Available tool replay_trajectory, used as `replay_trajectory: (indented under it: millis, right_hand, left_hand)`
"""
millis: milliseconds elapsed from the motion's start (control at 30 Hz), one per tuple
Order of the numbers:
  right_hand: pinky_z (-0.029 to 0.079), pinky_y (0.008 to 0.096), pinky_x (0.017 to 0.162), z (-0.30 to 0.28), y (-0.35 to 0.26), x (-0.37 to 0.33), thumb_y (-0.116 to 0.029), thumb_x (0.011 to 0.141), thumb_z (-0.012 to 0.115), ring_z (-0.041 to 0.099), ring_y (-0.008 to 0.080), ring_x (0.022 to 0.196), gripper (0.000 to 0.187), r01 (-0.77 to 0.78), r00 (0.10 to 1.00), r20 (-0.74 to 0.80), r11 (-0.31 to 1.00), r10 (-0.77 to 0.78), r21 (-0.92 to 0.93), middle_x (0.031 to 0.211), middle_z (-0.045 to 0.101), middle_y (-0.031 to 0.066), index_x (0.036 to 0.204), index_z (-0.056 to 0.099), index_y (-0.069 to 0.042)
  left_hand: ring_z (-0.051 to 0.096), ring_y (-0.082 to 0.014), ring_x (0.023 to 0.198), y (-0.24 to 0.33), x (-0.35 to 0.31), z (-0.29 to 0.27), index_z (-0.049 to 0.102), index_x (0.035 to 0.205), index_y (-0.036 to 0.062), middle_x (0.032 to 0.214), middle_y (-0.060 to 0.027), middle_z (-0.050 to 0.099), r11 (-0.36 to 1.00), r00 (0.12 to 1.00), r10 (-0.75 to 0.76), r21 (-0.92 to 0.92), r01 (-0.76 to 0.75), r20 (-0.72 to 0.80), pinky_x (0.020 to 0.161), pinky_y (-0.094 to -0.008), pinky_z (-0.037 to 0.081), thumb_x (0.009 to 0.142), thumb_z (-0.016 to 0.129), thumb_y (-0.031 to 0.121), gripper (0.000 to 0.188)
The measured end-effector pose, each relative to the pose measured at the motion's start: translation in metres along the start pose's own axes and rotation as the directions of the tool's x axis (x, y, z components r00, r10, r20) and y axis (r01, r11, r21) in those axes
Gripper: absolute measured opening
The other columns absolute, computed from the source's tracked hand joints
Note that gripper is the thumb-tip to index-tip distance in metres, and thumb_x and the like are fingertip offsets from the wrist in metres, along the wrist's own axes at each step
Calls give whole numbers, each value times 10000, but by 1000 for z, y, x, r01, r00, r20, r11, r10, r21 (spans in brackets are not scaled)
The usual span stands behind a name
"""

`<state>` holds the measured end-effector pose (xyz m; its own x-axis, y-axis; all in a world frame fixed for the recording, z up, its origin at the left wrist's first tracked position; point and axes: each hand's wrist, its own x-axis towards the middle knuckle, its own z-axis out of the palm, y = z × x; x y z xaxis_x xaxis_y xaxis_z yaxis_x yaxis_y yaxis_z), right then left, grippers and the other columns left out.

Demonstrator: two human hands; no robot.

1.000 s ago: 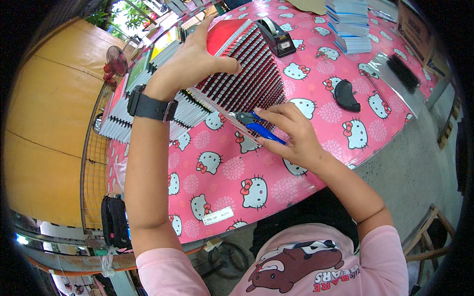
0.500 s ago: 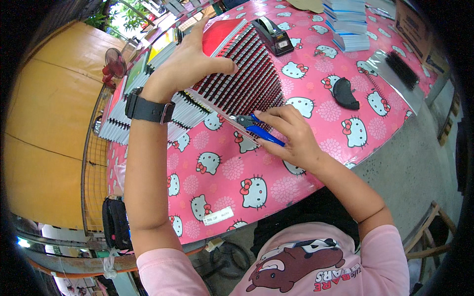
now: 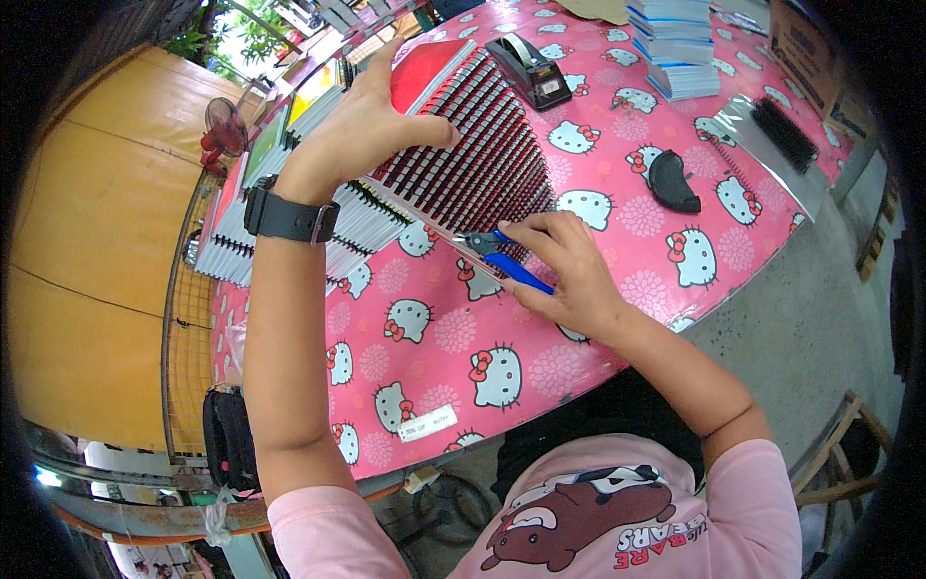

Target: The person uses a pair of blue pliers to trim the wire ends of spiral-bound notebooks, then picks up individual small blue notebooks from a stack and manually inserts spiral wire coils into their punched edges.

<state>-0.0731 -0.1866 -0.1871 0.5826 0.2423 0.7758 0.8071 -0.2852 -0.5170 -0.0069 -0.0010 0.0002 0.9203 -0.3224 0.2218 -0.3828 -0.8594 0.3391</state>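
Note:
A tall stack of spiral-bound notebooks with red covers stands in front of me, its black wire bindings turned toward me and to the right. My left hand, with a black watch on the wrist, rests spread on the stack's top left side, thumb stretched out near the bindings. Low at the stack's near corner, my right hand grips blue-handled wire cutters. Their metal jaws are at the end of a binding near the bottom; whether they close on wire I cannot make out.
More bound notebooks stand left of the stack. A tape dispenser sits behind it. To the right lie a black curved piece, a bundle of black bristle-like pieces and a blue-white pile. The pink tablecloth reaches the near edge.
The wire cutters and my right hand have shifted very slightly downward, with the handles a little further apart. My left hand stays on the stack.

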Motion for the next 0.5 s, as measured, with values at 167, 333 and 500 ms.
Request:
replay_trajectory:
  millis: [167, 333, 500]
  right_hand:
    - [456, 332, 701, -1, 13, -1, -190, 757, 684, 571, 246, 819, 382, 72, 997, -42, 996, -70, 61, 930, 602, 101, 1099, 605, -41]
    - [461, 259, 537, -12, 9, 9, -228, 891, 577, 569, 139, 573, 292, -812, 536, 793, -80, 288, 578, 842, 649, 84, 1069, 598, 2]
    - [416, 384, 862, 3, 16, -11, -174, 672, 726, 526, 286, 982, 506, -137, 989, 89, 951, 117, 276, 1006, 557, 145, 1138, 573, -47]
  left_hand:
    - [545, -238, 1022, 5, 1, -1, 255, 1406, 39, 1126, -155, 558, 999, 999, -36, 10, 36, 26, 907, -306, 410, 622, 752, 315, 968]
    - [546, -242, 1023, 4, -3, -2, 255, 1408, 41, 1134, -160, 554, 1000, 1000, -14, 1, 14, 14, 909, -307, 409, 620, 755, 328, 976]
    - [542, -251, 1041, 8, -2, -2, 253, 1408, 33, 1157, -173, 545, 1000, 1000, -14, 25, 13, 9, 922, -310, 403, 622, 754, 336, 980]
